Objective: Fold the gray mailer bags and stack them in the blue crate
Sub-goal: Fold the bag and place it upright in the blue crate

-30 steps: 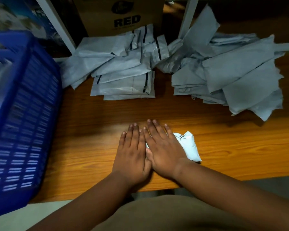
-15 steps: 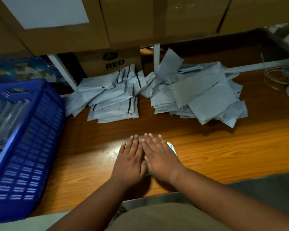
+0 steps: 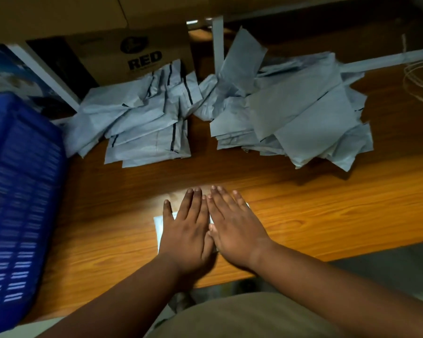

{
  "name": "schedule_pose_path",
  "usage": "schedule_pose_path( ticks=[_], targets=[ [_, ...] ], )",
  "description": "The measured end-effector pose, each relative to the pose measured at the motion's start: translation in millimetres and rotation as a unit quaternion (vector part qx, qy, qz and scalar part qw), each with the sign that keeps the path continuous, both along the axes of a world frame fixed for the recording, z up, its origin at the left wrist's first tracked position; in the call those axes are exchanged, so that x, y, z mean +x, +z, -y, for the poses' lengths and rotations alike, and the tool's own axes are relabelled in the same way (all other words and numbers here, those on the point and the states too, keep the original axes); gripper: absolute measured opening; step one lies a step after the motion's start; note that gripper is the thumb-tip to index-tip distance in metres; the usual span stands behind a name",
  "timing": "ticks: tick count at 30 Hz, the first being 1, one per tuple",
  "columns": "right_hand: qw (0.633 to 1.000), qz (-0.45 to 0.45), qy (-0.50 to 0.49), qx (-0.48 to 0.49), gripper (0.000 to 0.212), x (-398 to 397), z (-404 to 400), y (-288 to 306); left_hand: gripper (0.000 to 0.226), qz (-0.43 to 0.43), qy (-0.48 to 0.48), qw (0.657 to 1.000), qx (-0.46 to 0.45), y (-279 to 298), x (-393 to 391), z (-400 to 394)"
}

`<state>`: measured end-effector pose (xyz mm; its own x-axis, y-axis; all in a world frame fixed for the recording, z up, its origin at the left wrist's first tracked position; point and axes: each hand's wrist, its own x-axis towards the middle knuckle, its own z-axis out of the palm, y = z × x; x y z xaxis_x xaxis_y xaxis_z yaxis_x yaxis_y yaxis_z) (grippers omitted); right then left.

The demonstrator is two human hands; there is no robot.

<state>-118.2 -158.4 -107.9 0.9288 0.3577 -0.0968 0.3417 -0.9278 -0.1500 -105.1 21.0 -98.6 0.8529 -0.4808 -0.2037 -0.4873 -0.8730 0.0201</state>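
Observation:
Both my hands lie flat, side by side, on a folded gray mailer bag (image 3: 159,228) near the front edge of the wooden table. My left hand (image 3: 187,230) covers its left half and my right hand (image 3: 235,228) its right half, fingers stretched and close together. Only the bag's left edge and a sliver at the right show. A pile of folded gray bags (image 3: 144,123) lies at the back middle. A looser heap of unfolded gray bags (image 3: 300,113) lies to its right. The blue crate (image 3: 20,203) stands at the left.
A cardboard box (image 3: 142,57) printed RED stands behind the folded pile. White shelf posts (image 3: 217,42) rise at the back. A coiled cord (image 3: 418,79) lies at the far right. Bare wooden table (image 3: 327,203) spreads right of my hands.
The view has shifted with my head. The bag has slid left under my palms: its right end was exposed a second ago, and now its left edge shows.

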Motion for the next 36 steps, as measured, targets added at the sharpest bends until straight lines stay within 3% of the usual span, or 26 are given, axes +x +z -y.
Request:
schedule_pose_path(
  ticks=[18,23,36],
  targets=[
    [0.999,-0.032,0.024,0.011,0.074,6,11,4,0.078,-0.009,0.026,1.0,0.008,3,-4,4],
    [0.999,-0.016,-0.033,0.015,0.07,-4,42,12,0.071,0.036,-0.016,0.999,-0.032,12,-16,32],
    [1.0,-0.018,-0.026,-0.003,0.072,-10,43,1,0.077,0.039,-0.008,0.997,-0.059,-10,-15,40]
  ],
)
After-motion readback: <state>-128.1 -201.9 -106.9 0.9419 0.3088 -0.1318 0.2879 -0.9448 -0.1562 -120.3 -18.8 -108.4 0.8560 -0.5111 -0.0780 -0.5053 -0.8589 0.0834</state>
